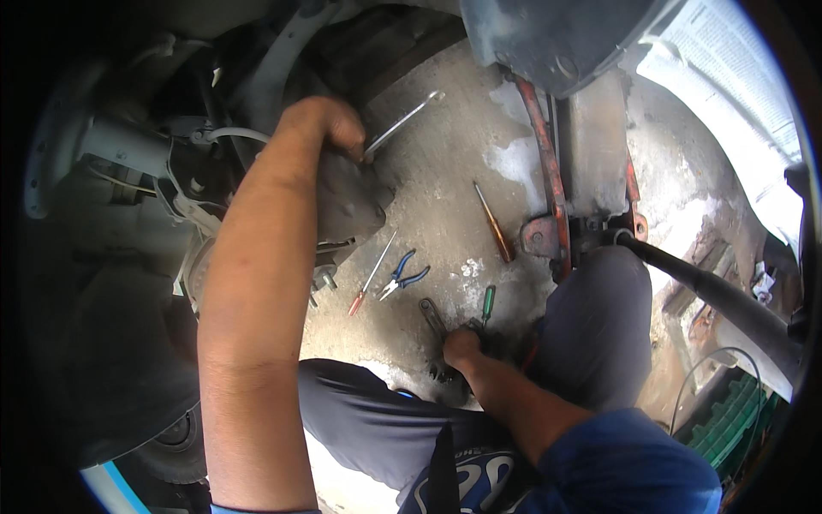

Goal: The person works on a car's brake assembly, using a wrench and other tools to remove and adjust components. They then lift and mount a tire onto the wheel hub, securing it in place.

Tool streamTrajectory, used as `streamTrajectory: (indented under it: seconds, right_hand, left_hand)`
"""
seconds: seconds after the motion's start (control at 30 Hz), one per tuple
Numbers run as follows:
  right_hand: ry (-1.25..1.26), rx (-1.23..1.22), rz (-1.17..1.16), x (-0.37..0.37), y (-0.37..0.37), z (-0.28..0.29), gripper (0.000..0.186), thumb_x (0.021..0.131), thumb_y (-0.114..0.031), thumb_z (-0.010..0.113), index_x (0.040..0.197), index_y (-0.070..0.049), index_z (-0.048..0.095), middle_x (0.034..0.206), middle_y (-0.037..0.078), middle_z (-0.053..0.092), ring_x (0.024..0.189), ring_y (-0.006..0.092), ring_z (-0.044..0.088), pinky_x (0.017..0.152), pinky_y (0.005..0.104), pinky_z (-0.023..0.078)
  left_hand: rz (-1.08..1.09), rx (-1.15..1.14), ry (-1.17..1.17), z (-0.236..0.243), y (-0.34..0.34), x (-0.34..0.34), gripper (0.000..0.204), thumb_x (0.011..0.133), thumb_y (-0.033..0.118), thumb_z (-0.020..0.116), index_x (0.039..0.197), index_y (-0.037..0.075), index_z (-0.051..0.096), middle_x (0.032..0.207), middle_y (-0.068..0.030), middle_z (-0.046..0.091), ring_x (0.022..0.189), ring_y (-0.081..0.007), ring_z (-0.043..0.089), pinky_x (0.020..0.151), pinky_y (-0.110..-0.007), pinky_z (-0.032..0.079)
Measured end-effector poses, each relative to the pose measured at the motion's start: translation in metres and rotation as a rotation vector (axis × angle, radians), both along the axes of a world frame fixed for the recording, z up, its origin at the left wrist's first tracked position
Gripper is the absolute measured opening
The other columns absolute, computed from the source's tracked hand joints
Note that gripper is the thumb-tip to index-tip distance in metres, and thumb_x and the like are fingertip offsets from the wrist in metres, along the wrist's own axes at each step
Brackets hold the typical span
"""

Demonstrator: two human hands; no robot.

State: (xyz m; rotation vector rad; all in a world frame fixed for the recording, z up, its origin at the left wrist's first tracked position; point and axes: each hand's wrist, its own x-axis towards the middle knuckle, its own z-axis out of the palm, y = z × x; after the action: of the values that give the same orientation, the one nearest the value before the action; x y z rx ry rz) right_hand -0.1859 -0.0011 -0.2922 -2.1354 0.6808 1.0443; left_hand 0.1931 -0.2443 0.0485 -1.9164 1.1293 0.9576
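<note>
My left hand (pixel 336 122) reaches forward to the dark, dirty brake assembly (pixel 347 193). Its fingers curl down around the near end of a long metal wrench (pixel 404 124), whose ring end points away over the floor; the fingertips are partly hidden. Low between my knees, my right hand (pixel 463 344) is closed over a dark cluster of tools on the floor. What its fingers hold is hidden. Just beside it lie a dark metal wrench-like tool (pixel 432 318) and a green-handled screwdriver (pixel 489 305).
Blue-handled pliers (pixel 402 276), a red-handled screwdriver (pixel 372 276) and an amber-handled screwdriver (pixel 494 224) lie on the concrete floor. A red floor jack (pixel 544 171) with a black bar handle (pixel 702 283) stands at the right. Printed paper (pixel 719 86) hangs at the upper right. A green crate (pixel 728 420) sits lower right.
</note>
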Motion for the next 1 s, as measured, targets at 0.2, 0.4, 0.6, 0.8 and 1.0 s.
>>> streamTrajectory:
  seconds: [0.2,0.4,0.6,0.8,1.0]
  right_hand:
    - [-0.271,0.021,-0.035,0.024,-0.040,-0.006,0.029,0.092,-0.028,0.064,0.108,-0.007,0.076,0.119,0.015,0.072,0.111,0.0376,0.069,0.095,0.0428,0.055]
    - [-0.286,0.102,-0.536,0.091,-0.121,0.095,0.047,0.099,-0.040,0.057,0.119,0.001,0.067,0.118,0.031,0.067,0.114,0.0446,0.064,0.103,0.0497,0.049]
    - [-0.470,1.309,-1.718,0.111,-0.183,0.178,0.018,0.092,-0.022,0.069,0.090,-0.004,0.071,0.078,0.008,0.066,0.062,0.0212,0.060,0.064,0.0400,0.055]
    - [-0.506,0.532,-1.219,0.105,-0.222,0.161,0.024,0.086,-0.020,0.066,0.099,0.000,0.068,0.081,0.011,0.065,0.068,0.0229,0.062,0.056,0.0410,0.048]
    - [-0.612,0.622,-1.629,0.148,-0.275,0.164,0.015,0.086,-0.014,0.062,0.089,-0.001,0.068,0.080,0.010,0.065,0.062,0.0210,0.057,0.051,0.0392,0.045]
  left_hand:
    - [0.060,-0.065,-0.076,0.016,-0.001,-0.019,0.052,0.080,0.033,0.076,0.127,0.010,0.071,0.135,-0.0117,0.067,0.122,-0.0292,0.065,0.101,-0.040,0.052]
    - [0.095,-0.080,-0.065,0.025,0.007,-0.023,0.052,0.081,0.031,0.075,0.128,0.009,0.071,0.137,-0.0121,0.066,0.124,-0.0293,0.064,0.101,-0.041,0.052]
    - [0.071,0.011,-0.070,0.014,0.009,-0.012,0.054,0.082,0.035,0.074,0.130,0.011,0.070,0.137,-0.0098,0.066,0.123,-0.0291,0.064,0.100,-0.043,0.052]
    - [0.090,0.009,-0.051,0.034,0.003,-0.024,0.049,0.081,0.029,0.075,0.126,0.009,0.072,0.134,-0.0085,0.068,0.120,-0.0269,0.065,0.096,-0.041,0.054]
    - [0.040,0.004,-0.021,0.033,-0.008,-0.031,0.050,0.079,0.028,0.073,0.126,0.009,0.072,0.135,-0.0086,0.068,0.120,-0.0269,0.065,0.095,-0.041,0.054]
